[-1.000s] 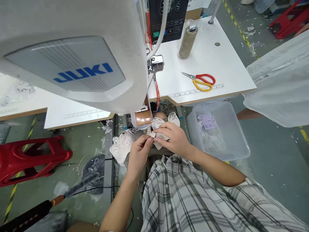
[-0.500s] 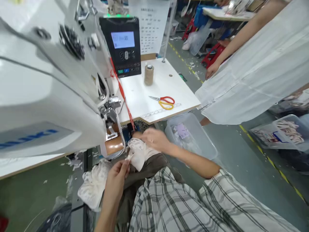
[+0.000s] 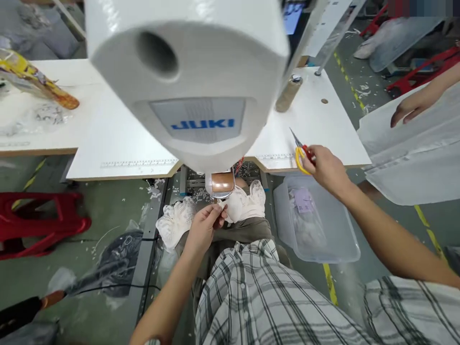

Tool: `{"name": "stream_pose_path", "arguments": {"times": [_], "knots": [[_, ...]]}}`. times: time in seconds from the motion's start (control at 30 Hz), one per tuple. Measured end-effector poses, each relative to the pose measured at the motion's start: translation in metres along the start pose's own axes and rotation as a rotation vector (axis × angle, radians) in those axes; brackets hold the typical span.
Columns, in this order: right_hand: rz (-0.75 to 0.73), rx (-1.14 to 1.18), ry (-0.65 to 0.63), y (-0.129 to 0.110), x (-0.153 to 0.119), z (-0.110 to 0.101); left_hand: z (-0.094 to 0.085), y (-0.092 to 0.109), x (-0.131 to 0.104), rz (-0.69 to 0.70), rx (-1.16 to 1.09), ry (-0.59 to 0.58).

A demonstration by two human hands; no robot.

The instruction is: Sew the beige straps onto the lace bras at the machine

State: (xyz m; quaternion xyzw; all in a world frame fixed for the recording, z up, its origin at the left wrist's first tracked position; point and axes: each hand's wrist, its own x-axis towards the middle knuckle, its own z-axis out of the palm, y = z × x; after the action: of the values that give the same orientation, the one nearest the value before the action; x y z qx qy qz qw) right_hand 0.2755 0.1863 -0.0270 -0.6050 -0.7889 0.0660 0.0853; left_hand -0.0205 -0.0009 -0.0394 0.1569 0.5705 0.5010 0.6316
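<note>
My left hand [image 3: 208,221] pinches the edge of a white lace garment [image 3: 247,201] that lies over my lap, just below the machine's rounded copper-coloured bed [image 3: 222,182]. A second bundle of white lace [image 3: 176,221] rests to the left of that hand. At the table's front edge, my right hand [image 3: 327,168] is closed round the handles of the scissors [image 3: 301,152], which are red and yellow. Their blades point up and left over the white tabletop. The white sewing machine head [image 3: 201,86] hangs above the lace.
A thread cone [image 3: 289,93] stands on the table [image 3: 323,115]. Below its right side is a clear plastic bin [image 3: 334,230]. A person's hand [image 3: 417,103] and white cloth [image 3: 424,158] are at right. A red stool [image 3: 39,223] stands at left.
The view has swung left. My right hand has left the lace and moved right to the scissors, taking hold of their handles. My left hand still pinches the lace.
</note>
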Motion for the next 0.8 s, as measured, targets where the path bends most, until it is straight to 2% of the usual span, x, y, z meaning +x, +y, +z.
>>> {"name": "stream_pose_path", "arguments": {"times": [0.07,0.17,0.27,0.37,0.53,0.7,0.8], "knots": [[-0.08,0.212,-0.096,-0.019,-0.042,-0.002,-0.002,0.0,0.0,-0.015,-0.029,-0.011],[-0.32,0.32,-0.274,-0.054,-0.097,-0.002,-0.002,-0.001,0.001,-0.025,-0.049,-0.017],[-0.422,0.347,-0.325,-0.083,-0.124,0.005,-0.001,-0.002,0.004,0.005,0.0,-0.025],[-0.418,0.365,-0.32,-0.099,-0.124,0.011,0.0,-0.003,0.003,0.045,0.068,-0.039],[-0.452,0.403,-0.356,-0.11,-0.111,0.017,0.0,-0.004,0.002,0.07,0.137,-0.062],[-0.384,0.474,-0.472,-0.105,-0.112,0.02,-0.007,-0.009,0.006,0.042,0.094,-0.057],[-0.29,0.55,-0.457,-0.098,-0.118,0.02,-0.011,-0.011,0.009,0.005,0.047,-0.076]]}}
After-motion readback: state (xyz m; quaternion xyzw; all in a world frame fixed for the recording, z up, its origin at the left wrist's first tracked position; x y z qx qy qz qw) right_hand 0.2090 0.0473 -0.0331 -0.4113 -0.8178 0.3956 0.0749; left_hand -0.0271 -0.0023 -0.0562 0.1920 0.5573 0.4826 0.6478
